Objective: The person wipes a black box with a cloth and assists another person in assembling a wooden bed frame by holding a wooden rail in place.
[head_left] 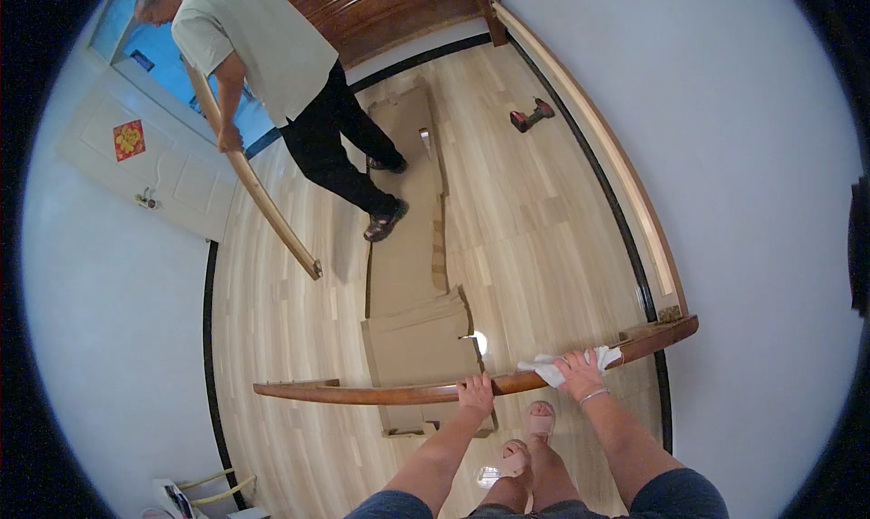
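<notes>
wooden footboard (362,396): reddish brown, seen from above as a long strip, standing crosswise just in front of the person; its right end is near the right wall, its left end over the pale floor (535,220).
left hand (476,395): gripping the footboard near its middle, fingers bent over the top edge.
right hand (582,374): on the footboard further right, laid over a white cloth (544,370); cannot tell whether the fingers close around it.
bracelet (594,394): on the right wrist.
side rail (605,139): long and pale with a brown edge, running beside the right wall from the footboard's right end to the headboard (403,16).
cardboard (403,256): flattened, lying lengthwise on the floor, its near part passing under the footboard.
pink sandals (541,419): on the person's feet, close to the footboard.
power drill (532,115): red and black, on the floor between cardboard and side rail.
co-worker (258,52): in a light shirt and dark trousers, feet on the cardboard, holding a long wooden rail (272,209) aslant.
door (177,148): white, left, with a red square decoration (129,140).
</notes>
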The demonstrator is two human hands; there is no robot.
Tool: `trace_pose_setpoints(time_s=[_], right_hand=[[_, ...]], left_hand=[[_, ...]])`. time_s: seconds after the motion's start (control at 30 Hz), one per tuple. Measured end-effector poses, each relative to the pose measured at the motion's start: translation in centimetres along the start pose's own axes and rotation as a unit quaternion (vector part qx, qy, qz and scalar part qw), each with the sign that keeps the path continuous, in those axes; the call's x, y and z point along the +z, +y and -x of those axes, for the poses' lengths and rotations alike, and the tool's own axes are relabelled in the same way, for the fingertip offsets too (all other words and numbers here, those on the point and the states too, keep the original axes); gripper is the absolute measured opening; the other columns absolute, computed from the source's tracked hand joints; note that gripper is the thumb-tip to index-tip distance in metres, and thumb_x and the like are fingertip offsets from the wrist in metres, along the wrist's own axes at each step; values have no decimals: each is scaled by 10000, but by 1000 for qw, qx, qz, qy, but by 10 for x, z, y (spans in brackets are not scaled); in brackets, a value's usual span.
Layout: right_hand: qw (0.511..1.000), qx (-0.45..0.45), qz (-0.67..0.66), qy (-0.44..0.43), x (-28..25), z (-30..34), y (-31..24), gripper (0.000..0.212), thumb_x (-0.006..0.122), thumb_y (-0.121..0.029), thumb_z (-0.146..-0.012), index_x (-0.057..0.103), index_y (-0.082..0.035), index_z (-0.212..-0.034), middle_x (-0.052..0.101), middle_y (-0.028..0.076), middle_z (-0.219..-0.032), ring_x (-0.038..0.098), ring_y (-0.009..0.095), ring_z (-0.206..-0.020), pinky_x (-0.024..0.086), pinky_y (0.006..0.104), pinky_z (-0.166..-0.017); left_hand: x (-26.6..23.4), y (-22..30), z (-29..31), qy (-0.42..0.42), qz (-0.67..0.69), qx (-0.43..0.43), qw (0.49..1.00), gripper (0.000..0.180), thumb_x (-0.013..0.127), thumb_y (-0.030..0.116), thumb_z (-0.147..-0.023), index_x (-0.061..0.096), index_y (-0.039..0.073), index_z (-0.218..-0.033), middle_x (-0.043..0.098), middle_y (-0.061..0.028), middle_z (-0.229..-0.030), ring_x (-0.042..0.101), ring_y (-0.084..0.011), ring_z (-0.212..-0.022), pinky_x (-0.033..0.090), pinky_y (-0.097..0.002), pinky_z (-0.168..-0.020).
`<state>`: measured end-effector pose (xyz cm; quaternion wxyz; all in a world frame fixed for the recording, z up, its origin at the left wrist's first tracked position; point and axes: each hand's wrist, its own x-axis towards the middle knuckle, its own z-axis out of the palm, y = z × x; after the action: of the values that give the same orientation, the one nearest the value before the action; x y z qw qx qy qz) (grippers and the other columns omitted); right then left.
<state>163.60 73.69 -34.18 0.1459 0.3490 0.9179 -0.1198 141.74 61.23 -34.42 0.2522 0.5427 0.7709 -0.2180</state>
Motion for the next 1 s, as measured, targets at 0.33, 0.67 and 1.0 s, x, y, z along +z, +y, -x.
trace_pose_setpoints(time_s=[0.33, 0.67, 1.0], right_hand=[[999, 37, -5, 36, 9, 0, -6, 531, 670, -359, -599, 510, -201, -1079, 487, 43, -1062, 401, 204, -1075, 165, 507, -961], [999, 45, 11, -2, 15, -3, -4, 578, 684, -367, -594, 472, -163, -1091, 464, 86, -1038, 374, 256, -1076, 164, 524, -952], [998, 69, 2, -5, 8, -11, -11, 400, 608, -265, -662, 513, -170, -1038, 481, 89, -1058, 385, 246, -1089, 167, 524, -953]], left_hand=[[-62, -24, 0, 279, 192, -26, 940, 734, 589, 236, -729, 163, 45, -1295, 341, -131, -1240, 330, -287, -1150, 248, -513, -939], [-30, -14, 29, 30, 87, -7, 996, 806, 579, 364, -743, 87, 118, -1333, 204, -113, -1344, 176, -283, -1250, 164, -546, -974], [-4, -21, 31, -38, 83, 11, 996, 742, 505, 339, -786, 57, 138, -1342, 112, -112, -1382, 90, -292, -1278, 143, -537, -985]])
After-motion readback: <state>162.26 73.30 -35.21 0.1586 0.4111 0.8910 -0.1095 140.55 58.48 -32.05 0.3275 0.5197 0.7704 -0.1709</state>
